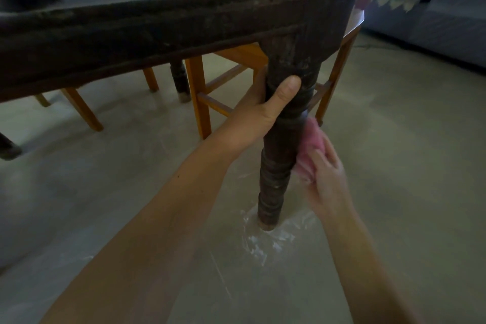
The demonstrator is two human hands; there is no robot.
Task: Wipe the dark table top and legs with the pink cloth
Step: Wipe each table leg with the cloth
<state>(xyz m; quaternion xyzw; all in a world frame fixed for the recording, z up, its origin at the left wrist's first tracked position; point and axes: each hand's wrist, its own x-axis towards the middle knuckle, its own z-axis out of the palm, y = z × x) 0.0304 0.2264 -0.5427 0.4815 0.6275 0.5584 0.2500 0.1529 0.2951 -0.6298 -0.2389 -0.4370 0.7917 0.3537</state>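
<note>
Left hand [265, 108]: I see it wrapped round the upper part of the table leg [278, 155], thumb lying across the near face, the other fingers hidden behind the leg. Grip closed firmly on the wood.
Right hand [324, 176]: I see it lower down, on the right side of the same leg, fingers curled over the cloth [310, 147] and pressing it to the wood. The hand is blurred, so finger detail is poor.
Cloth: pink, bunched, caught between the right hand and the leg, just below the left hand.
Leg: dark, turned, upright, its foot on the floor [394, 139] amid pale scuff marks.
Table rail [131, 34]: dark, worn, running left from the top of the leg. The table top I cannot make out from below.
Surroundings: orange wooden chair [202, 92] behind the leg; blue sofa [447, 21] at far right.
</note>
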